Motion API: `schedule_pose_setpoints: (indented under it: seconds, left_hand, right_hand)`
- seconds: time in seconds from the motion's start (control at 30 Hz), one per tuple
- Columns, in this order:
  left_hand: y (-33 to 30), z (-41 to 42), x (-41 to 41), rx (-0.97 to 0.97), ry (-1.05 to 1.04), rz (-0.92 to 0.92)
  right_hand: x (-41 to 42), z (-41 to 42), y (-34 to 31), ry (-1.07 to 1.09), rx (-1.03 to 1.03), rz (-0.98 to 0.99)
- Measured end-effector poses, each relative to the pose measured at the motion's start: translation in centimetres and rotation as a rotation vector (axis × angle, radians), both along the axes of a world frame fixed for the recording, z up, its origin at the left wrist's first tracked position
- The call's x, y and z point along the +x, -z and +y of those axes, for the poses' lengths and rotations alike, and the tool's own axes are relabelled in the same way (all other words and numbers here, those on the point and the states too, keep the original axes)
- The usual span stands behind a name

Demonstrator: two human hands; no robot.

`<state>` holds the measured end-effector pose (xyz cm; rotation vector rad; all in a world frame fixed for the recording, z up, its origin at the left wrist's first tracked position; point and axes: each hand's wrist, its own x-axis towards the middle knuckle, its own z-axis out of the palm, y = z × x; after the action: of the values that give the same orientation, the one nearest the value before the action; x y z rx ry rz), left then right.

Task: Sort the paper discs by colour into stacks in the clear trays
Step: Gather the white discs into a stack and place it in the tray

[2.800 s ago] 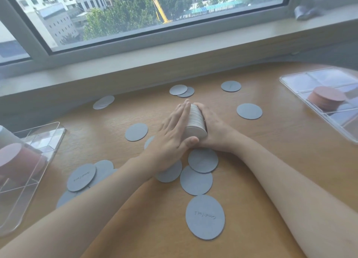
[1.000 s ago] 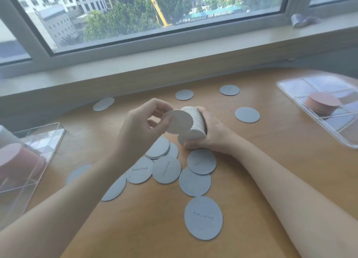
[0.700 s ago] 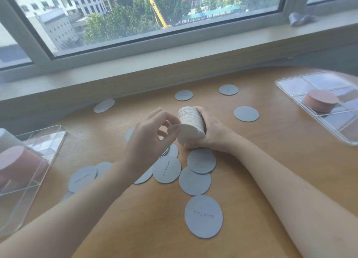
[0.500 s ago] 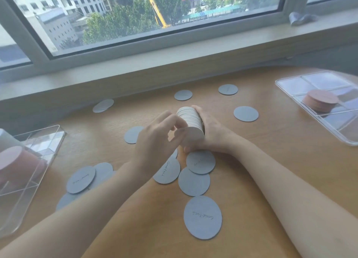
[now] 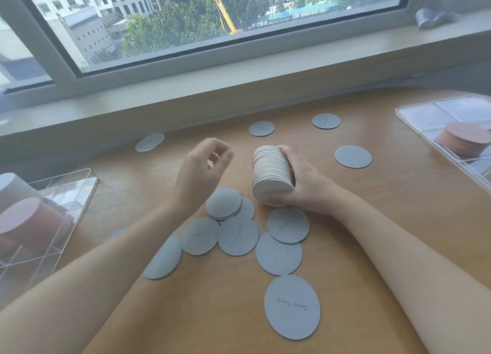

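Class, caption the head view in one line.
Right hand grips a disc stack; left hand hovers empty.

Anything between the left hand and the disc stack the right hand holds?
No: the head view shows only bare table between the left hand and the disc stack.

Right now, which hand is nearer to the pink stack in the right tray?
Right. The right hand grips the grey disc stack mid-table, toward the pink stack; the left hand hangs farther left, beyond the grey stack.

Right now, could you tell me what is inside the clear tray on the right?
The clear tray on the right holds one stack of pink paper discs; its far compartments look bare, and the frame edge hides the rest.
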<state>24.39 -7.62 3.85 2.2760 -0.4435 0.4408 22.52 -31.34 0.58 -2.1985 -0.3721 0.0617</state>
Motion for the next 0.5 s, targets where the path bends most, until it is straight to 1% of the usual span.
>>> schedule_pose_setpoints:
  seconds: [0.1, 0.2, 0.27, 0.33, 0.4, 0.5]
  left_hand:
    - [1.3, 5.2, 5.9, 0.175, -0.194, 0.029]
    - [2.4, 10.7, 10.9, 0.317, -0.43, 0.16]
    - [2.5, 13.6, 13.0, 0.393, -0.533, 0.282]
    - [2.5, 15.6, 14.4, 0.437, -0.57, 0.384]
    - [2.7, 16.7, 15.4, 0.464, -0.564, 0.455]
    - [2.8, 17.0, 16.1, 0.467, -0.539, 0.493]
  right_hand:
    - [0.1, 0.1, 0.1, 0.012, -0.006, -0.007]
    - [0.1, 0.3, -0.1, 0.016, -0.017, -0.026]
    - [0.1, 0.4, -0.2, 0.021, -0.029, -0.045]
    - [0.1, 0.4, -0.3, 0.02, -0.031, -0.057]
    - [0.1, 0.4, -0.4, 0.016, -0.032, -0.059]
    - [0.1, 0.5, -0.4, 0.016, -0.034, -0.062]
